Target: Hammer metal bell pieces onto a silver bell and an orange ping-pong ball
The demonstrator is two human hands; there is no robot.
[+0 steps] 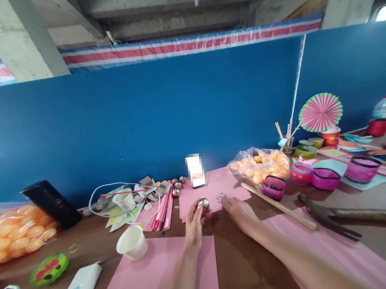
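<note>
My left hand (195, 220) is closed round a shiny mirror-like ball (203, 203), which shows above the fingertips. The ball is held over the near edge of a pink paper sheet (187, 203). On the same sheet, to the right, lies a small heap of glittering silver pieces (221, 198). My right hand (240, 212) is at this heap, fingers bent and tips together; whether a piece is between them is too small to make out. Several similar shiny balls (176, 191) rest at the back, left of a white blurred-out object (195, 171).
A white paper cup (132, 243) stands on pink paper at left. Clear bags of orange balls lie left (15, 229) and right (258, 166). A wooden stick (278, 204), a hammer (332, 216) and purple round containers (325, 177) are at right. A blue partition (184, 114) backs the table.
</note>
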